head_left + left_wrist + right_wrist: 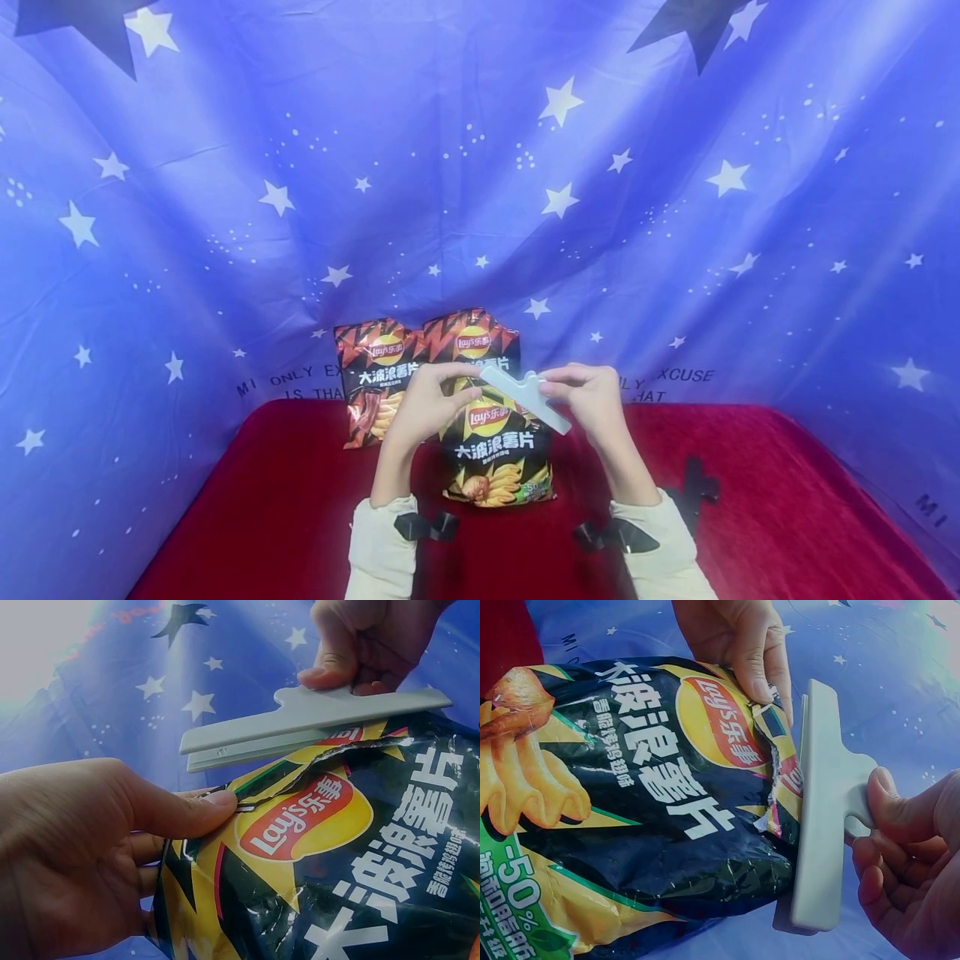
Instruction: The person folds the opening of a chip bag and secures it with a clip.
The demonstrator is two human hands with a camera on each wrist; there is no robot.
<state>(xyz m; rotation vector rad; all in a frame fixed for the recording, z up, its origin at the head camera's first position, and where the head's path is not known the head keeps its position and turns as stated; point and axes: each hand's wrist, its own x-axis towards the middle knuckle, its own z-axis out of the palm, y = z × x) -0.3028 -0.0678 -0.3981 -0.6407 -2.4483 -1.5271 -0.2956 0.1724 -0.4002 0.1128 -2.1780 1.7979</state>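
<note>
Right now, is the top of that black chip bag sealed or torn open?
Torn open. The black chip bag shows a ragged, gaping top edge; the left hand pinches it beside the grey clip.

Glossy, crinkled foil chip bag (pixel 652 802); smooth matt plastic sealing clip (pixel 821 810); plush red velvet over the bench (pixel 750 500).

3 chip bags (pixel 498 442), 1 sealing clip (pixel 525 398), 2 hands (pixel 423 404)

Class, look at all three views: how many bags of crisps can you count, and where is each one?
3. The black bag is held at its top by the left hand; two red bags stand behind it on the red table, one left, one right. Others may be hidden behind.
</note>
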